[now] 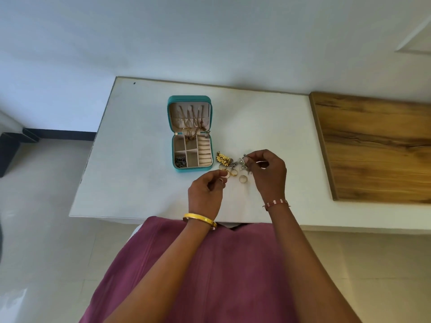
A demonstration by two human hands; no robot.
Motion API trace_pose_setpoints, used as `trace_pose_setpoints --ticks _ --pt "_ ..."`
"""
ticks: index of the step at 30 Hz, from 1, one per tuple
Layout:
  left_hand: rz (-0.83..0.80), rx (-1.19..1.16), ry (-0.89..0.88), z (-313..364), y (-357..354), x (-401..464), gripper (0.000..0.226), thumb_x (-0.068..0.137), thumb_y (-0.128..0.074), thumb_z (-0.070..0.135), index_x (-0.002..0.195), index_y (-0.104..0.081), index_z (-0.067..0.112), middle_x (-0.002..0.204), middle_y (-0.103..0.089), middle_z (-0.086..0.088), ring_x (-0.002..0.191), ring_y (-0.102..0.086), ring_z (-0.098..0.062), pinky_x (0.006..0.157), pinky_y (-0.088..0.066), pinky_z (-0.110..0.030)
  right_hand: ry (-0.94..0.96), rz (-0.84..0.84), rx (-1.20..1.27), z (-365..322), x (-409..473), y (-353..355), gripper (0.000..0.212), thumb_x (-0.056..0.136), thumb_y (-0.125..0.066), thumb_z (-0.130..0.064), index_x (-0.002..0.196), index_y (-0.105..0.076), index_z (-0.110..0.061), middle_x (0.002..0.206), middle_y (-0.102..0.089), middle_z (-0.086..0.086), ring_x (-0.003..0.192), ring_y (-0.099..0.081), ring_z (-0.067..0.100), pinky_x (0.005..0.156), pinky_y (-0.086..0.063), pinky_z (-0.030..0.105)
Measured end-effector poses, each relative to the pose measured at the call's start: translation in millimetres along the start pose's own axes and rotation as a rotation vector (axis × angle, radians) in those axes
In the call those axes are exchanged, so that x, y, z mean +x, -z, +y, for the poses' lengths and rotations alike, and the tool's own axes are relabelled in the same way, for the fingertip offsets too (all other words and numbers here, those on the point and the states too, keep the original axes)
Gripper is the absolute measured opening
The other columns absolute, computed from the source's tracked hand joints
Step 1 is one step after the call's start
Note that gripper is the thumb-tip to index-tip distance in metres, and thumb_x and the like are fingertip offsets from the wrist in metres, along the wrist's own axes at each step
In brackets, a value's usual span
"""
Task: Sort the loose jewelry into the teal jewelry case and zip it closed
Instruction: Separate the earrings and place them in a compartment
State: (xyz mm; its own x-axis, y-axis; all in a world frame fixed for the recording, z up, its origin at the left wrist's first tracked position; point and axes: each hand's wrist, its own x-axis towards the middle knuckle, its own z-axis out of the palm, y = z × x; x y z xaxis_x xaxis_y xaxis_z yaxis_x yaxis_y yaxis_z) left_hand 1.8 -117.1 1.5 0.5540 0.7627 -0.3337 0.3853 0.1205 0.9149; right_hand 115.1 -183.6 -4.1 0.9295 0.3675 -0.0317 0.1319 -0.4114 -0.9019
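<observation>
Two hands | right fingers (250, 159) pinch silver jewelry (240, 162) | case (190, 134) left, apart

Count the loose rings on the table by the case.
3 that show clearly: one ring nearest the case, one beside the left hand, one by the right hand. The left fingers may hide or hold another.

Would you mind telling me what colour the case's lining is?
Pale beige or cream, inside the teal case, best seen in the head view.
</observation>
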Motion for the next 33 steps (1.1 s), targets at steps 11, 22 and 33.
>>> trace_pose_setpoints --ticks 11,22,33 --pt "-0.008 -0.076 -0.105 27 24 -47 0.023 0.087 -0.052 0.004 0.094 -0.063 0.023 0.095 -0.067 -0.003 0.092 -0.064 -0.021 0.09 -0.051 -0.043 -0.058 -0.075 0.32 -58 -70 22 0.012 0.082 -0.064 -0.003 0.079 -0.062 -0.014 0.074 -0.066 0.003 0.063 -0.062 0.007 0.062 -0.054 0.024" --pt "-0.044 -0.059 -0.241 51 48 -85 0.025 0.09 -0.049 0.007 0.11 -0.064 0.01 0.106 -0.067 -0.011 0.095 -0.059 -0.022 0.087 -0.051 -0.036 0.011 -0.203 0.273 -100 -117 40 0.003 0.083 -0.063 -0.005 0.084 -0.066 -0.006 0.065 -0.064 0.006 0.052 -0.057 0.005 0.052 -0.047 0.016" --pt "-0.025 -0.148 -0.303 58 77 -122 0.015 0.086 -0.057 0.008 0.08 -0.069 0.015 0.063 -0.064 0.01 0.061 -0.059 -0.01 0.066 -0.05 -0.028 0.105 -0.239 0.258 -130 -149 47 0.011 0.081 -0.065 -0.005 0.075 -0.066 -0.014 0.062 -0.056 0.008 0.059 -0.051 0.014 0.049 -0.043 0.015"
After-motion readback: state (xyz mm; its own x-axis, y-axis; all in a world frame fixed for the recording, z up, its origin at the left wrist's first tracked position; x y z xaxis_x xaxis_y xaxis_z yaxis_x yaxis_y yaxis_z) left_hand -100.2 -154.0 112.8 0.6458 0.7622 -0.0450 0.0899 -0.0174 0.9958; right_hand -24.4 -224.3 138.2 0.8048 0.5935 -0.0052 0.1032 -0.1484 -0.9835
